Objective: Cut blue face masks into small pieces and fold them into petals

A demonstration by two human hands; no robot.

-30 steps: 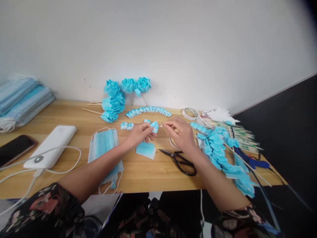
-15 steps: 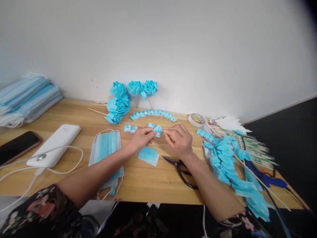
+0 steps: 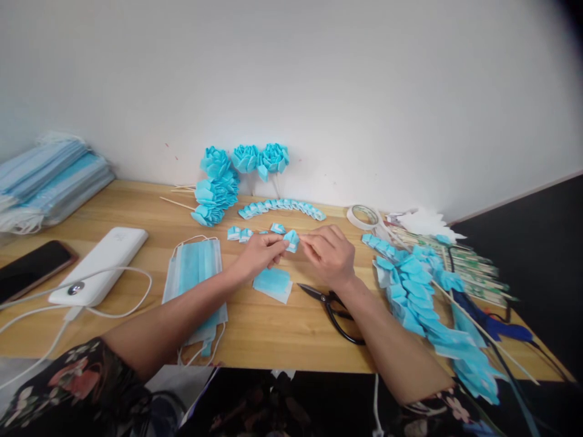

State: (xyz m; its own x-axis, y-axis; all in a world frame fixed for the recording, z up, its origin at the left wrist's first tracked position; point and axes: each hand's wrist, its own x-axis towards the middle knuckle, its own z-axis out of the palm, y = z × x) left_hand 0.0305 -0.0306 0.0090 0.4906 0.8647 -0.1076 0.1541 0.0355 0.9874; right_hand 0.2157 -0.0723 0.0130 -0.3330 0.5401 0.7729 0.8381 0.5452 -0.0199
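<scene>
left hand (image 3: 259,255) and right hand (image 3: 331,256) both pinch one folded petal (image 3: 291,240), which could spring open if either grip slackens.

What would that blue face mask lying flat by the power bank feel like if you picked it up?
Probably very light and floppy: the face mask is thin pleated fabric lying flat on the table. Its loose ear loops would likely dangle and could snag. It seems unlikely to roll or slide far when pushed.
</scene>
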